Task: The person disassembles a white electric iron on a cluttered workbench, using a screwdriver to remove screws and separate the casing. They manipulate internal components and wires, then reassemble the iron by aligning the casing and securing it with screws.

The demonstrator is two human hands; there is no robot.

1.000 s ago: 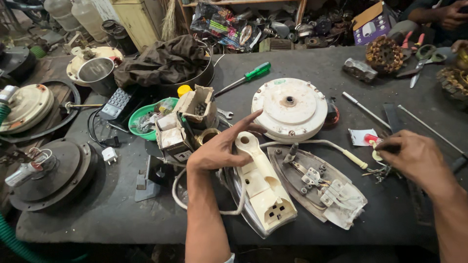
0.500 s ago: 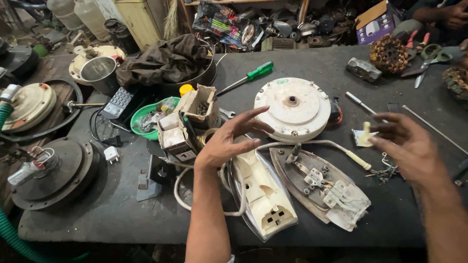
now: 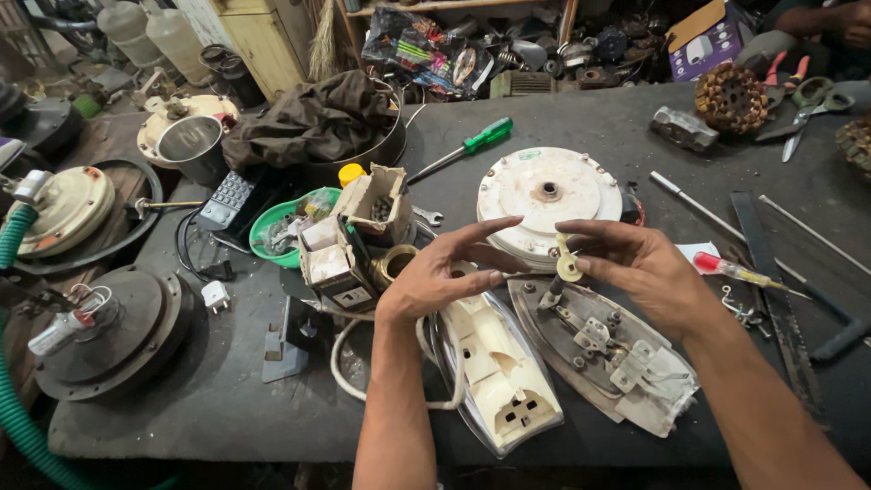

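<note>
Repair workshop: dismantled iron (image 3: 599,349), screwdriver (image 3: 463,150), pliers (image 3: 785,77) on the workbench (image 3: 227,399).

Your left hand (image 3: 445,272) is covering part of the cream iron cover (image 3: 494,372) and its white cord (image 3: 399,363). The green hose (image 3: 18,399) and your forearms are running off the frame's edges.
</note>
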